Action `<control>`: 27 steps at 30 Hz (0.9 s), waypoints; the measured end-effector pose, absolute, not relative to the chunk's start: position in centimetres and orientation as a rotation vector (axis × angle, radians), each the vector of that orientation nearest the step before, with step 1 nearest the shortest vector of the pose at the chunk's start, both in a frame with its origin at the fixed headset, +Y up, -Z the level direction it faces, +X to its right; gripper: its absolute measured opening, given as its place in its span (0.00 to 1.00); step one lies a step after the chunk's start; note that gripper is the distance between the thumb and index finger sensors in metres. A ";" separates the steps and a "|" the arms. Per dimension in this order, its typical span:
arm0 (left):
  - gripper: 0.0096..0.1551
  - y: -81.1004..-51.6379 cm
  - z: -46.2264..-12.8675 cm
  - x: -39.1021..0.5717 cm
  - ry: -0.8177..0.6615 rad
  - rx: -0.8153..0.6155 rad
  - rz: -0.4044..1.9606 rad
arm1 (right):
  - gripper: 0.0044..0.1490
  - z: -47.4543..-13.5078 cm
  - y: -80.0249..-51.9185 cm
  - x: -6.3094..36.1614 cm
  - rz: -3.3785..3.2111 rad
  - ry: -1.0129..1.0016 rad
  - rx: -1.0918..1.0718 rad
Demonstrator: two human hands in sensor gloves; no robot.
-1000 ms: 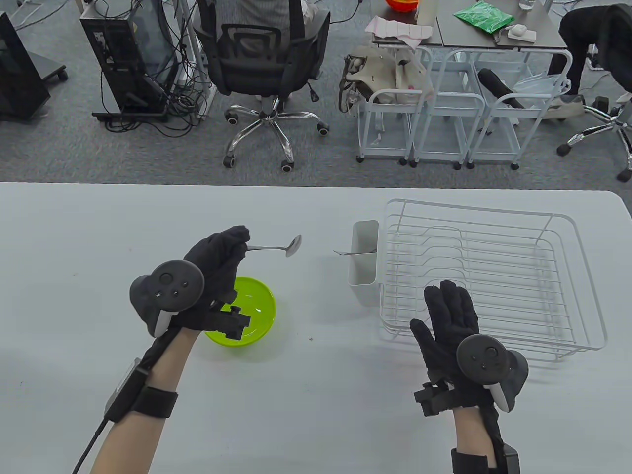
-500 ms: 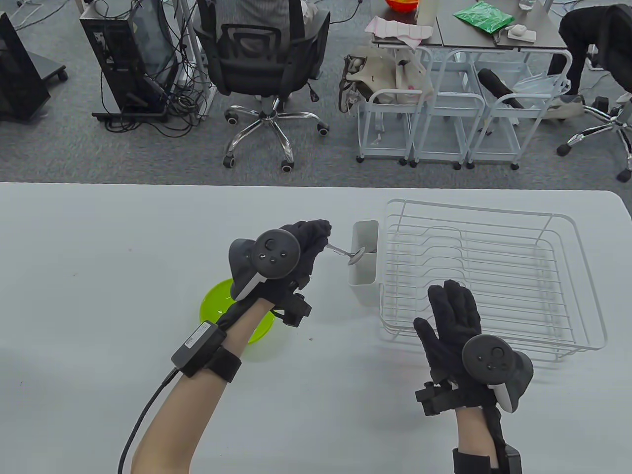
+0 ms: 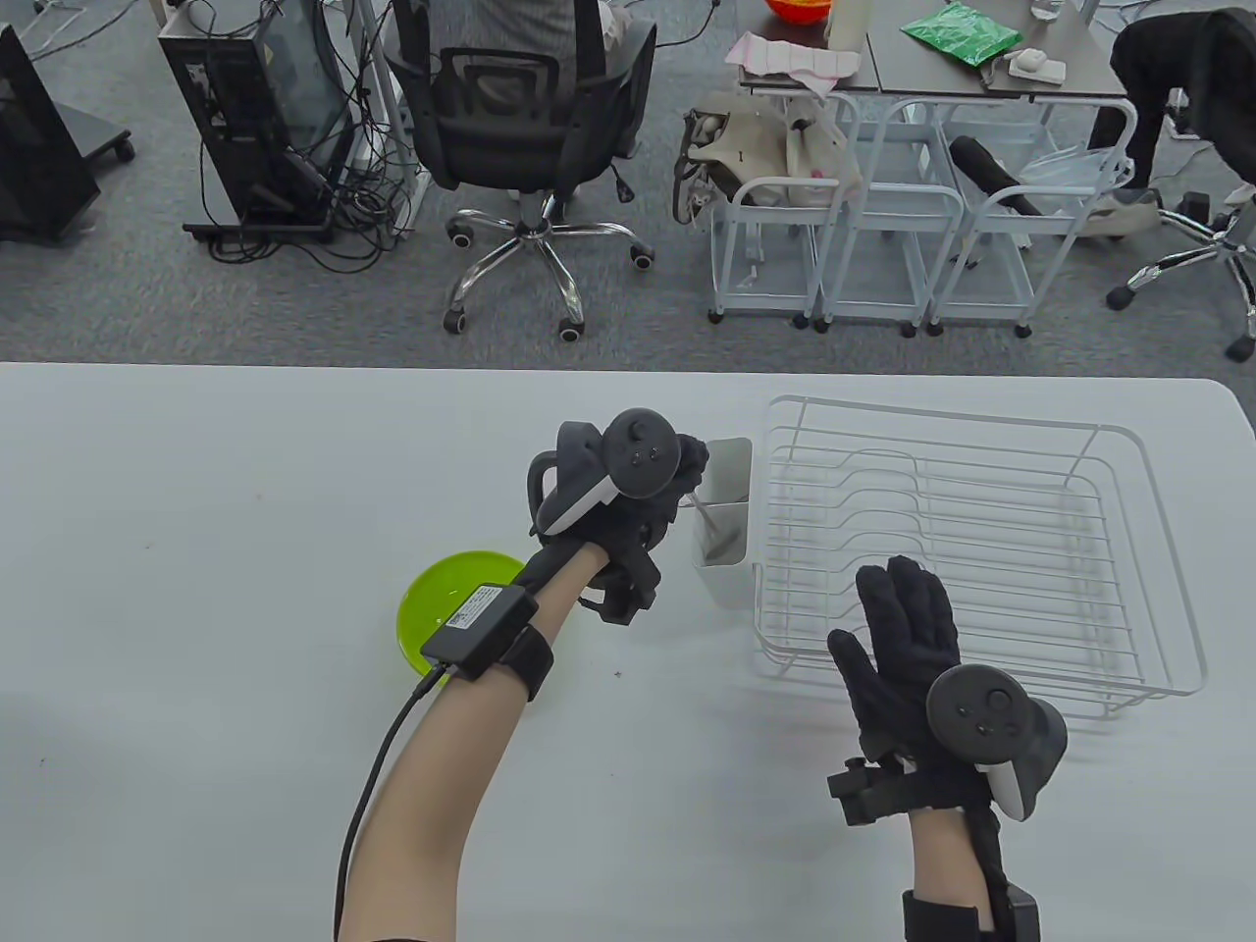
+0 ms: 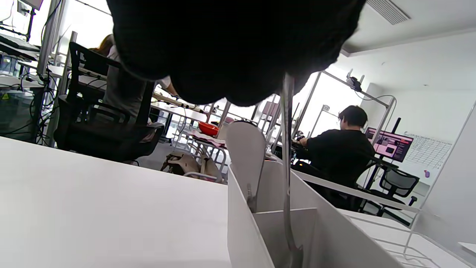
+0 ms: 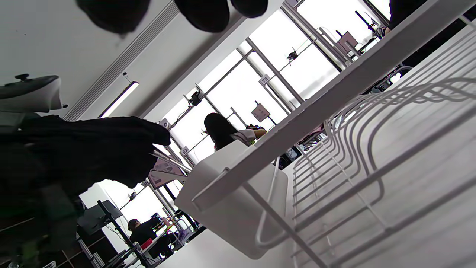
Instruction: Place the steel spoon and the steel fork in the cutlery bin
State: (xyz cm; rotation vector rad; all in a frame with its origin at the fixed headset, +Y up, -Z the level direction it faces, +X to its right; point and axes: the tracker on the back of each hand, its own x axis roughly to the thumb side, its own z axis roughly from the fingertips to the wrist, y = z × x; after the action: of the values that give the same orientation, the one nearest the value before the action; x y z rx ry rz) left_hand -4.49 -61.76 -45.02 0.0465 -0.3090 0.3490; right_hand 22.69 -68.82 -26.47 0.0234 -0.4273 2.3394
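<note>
Swung over from above the green bowl since a second ago, the left hand pinches the steel spoon upright, bowl end down inside the white cutlery bin, while nearer, the right hand hovers spread, holding nothing, over the dish rack's front edge.

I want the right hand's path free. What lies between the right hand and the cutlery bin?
In the table view, only the near-left corner of the wire dish rack lies between the right hand and the cutlery bin; nothing else shows there.
</note>
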 end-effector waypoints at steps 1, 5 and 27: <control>0.22 -62.0 -45.6 -4.4 -0.288 0.033 0.348 | 0.46 -26.5 -68.8 22.7 2.338 -0.426 0.021; 0.23 -62.8 -46.9 -4.3 -0.239 0.009 0.339 | 0.46 -26.5 -68.8 22.8 2.335 -0.421 0.017; 0.36 -62.8 -40.3 -13.2 -0.296 0.235 0.088 | 0.46 -26.7 -69.2 21.6 2.418 -0.415 0.041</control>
State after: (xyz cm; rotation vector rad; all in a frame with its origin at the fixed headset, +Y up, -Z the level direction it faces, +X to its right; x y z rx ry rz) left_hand -13.16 -62.80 -40.25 0.2350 -0.2965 0.0880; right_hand 21.59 -69.19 -26.67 0.0411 -0.4146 2.4183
